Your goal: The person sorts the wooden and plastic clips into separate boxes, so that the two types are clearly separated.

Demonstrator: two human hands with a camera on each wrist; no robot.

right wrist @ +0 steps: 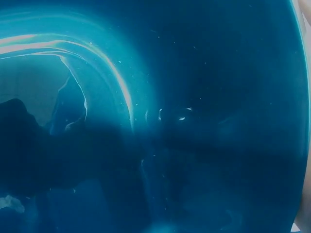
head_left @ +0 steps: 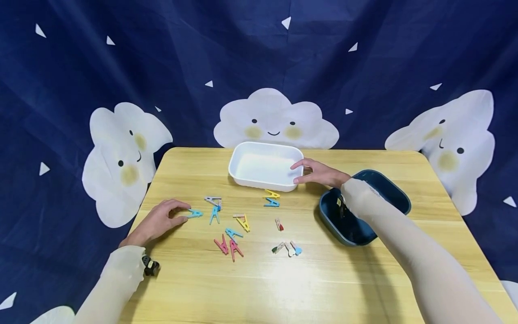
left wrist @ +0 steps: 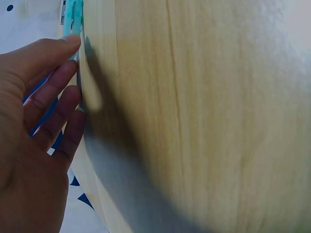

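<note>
My left hand [head_left: 163,217] pinches a light blue clothespin [head_left: 195,213] between thumb and fingertips at the left of the table. In the left wrist view that clothespin [left wrist: 73,17] extends past the thumb tip, while the other fingers hang loosely curved. At the back, my right hand [head_left: 321,173] grips the right rim of a white plastic basin [head_left: 265,185], thumb and fingertips lapping over its edge. Just right of the left hand lie a lilac clothespin [head_left: 212,199] and a blue clothespin [head_left: 214,214].
A dark blue basin [head_left: 351,244] stands under the right forearm and fills the right wrist view. Mid-table lie yellow [head_left: 244,222], blue [head_left: 272,203] and pink clothespins [head_left: 234,249]. Several small wooden clips with coloured ends [head_left: 290,249] lie nearer the front. A curtain [head_left: 259,54] hangs behind.
</note>
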